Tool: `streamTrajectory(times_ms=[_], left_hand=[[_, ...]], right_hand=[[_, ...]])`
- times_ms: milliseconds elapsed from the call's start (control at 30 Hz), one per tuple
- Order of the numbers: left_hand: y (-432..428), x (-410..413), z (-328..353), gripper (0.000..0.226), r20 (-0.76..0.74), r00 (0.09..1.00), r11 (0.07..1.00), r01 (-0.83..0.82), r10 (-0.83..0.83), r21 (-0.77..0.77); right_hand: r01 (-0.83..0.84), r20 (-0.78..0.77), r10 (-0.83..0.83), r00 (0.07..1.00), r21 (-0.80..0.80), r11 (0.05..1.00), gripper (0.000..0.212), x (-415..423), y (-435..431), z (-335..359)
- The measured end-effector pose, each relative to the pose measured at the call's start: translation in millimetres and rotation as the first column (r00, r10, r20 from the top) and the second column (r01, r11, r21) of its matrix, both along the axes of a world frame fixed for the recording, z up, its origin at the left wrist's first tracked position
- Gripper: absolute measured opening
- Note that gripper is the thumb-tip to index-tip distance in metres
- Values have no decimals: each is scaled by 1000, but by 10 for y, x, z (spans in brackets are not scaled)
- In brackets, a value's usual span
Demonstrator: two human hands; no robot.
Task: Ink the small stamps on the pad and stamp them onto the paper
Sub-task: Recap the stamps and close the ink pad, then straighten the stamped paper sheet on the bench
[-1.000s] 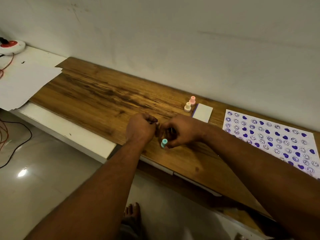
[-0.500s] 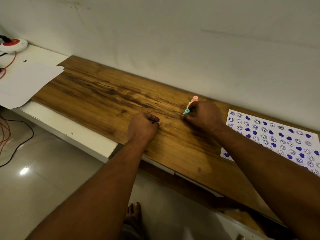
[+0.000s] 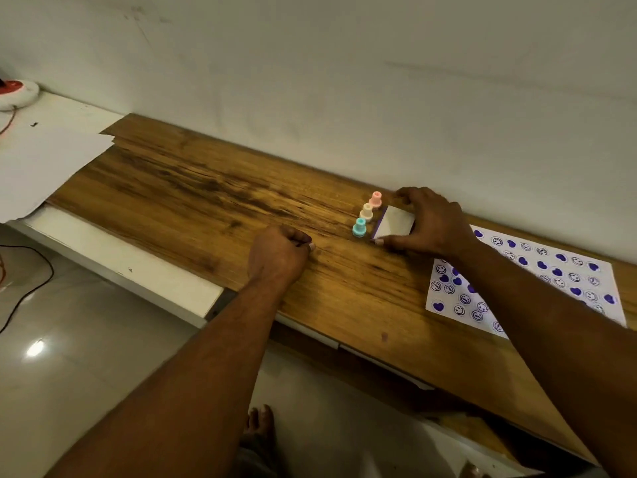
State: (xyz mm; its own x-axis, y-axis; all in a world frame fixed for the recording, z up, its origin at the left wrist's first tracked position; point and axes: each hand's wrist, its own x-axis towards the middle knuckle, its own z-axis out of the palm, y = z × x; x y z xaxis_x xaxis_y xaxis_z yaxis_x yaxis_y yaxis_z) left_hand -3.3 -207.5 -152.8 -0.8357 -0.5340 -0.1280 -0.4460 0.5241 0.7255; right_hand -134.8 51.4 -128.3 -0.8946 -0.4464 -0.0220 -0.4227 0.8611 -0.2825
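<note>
A: What's the setting?

B: A plain pale wall (image 3: pixel 379 81) runs behind a long wooden bench (image 3: pixel 193 201), with pale glossy floor (image 3: pixel 86 357) at the 7 o'clock side. Loose white sheets (image 3: pixel 44 163) lie at the bench's 9 o'clock end, and a round red-and-white thing (image 3: pixel 15 94) sits at the 10 o'clock corner.

A: Where are the stamps?

B: Three small stamps stand upright in a short row near the middle: a pink stamp (image 3: pixel 375 199) closest to the wall, a cream stamp (image 3: pixel 366 212) next, a teal stamp (image 3: pixel 359 227) nearest the front. They are just beside one another.

A: And the pad?

B: The ink pad (image 3: pixel 393 225) lies just at their 3 o'clock side, lid shut, a purple edge showing.

A: The hands?

B: The right hand (image 3: pixel 431 222) spans the pad, fingers at its far corner and thumb at its near corner, gripping it. The left hand (image 3: pixel 279 253) is clenched into a fist, resting on the bench at the stamps' 8 o'clock; whether it encloses anything I cannot tell.

A: The paper?

B: The paper (image 3: pixel 537 270), covered with purple hearts and smiley faces, lies at 3 o'clock, partly under the right forearm.
</note>
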Motion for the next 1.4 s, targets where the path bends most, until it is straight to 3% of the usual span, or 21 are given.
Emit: streamTrajectory(times_ms=[133,533,733,900,1033,1133,1233,1400], left_hand=[[54,-27,-1,14,-1,1000,1000,1,-1,-3],[189,-108,34,10,19,1000,999,24,-24,-21],[448,-107,157,17,8,987,977,163,-163,-136],[1088,-42,247,39,90,844,799,530,-528,-285],[1575,39,155,60,216,691,581,706,-689,-405],[1825,71,52,70,336,644,486,751,-687,-446],[1916,90,-19,73,405,641,455,758,-652,-468],[1903,180,-1,75,454,653,433,750,-606,-501]], right_hand=[[-25,17,24,1000,55,998,123,18,52,-112],[-25,36,24,999,11,1000,123,-10,99,-207],[17,-113,-27,993,-87,996,109,44,323,1],[193,-94,-199,975,-69,979,88,217,1060,137],[408,-12,-408,913,62,911,92,530,1834,108],[482,18,-487,873,111,869,95,831,2307,42],[468,119,-478,870,107,877,99,1076,2592,-33],[403,133,-426,895,172,899,94,1303,2681,-138]])
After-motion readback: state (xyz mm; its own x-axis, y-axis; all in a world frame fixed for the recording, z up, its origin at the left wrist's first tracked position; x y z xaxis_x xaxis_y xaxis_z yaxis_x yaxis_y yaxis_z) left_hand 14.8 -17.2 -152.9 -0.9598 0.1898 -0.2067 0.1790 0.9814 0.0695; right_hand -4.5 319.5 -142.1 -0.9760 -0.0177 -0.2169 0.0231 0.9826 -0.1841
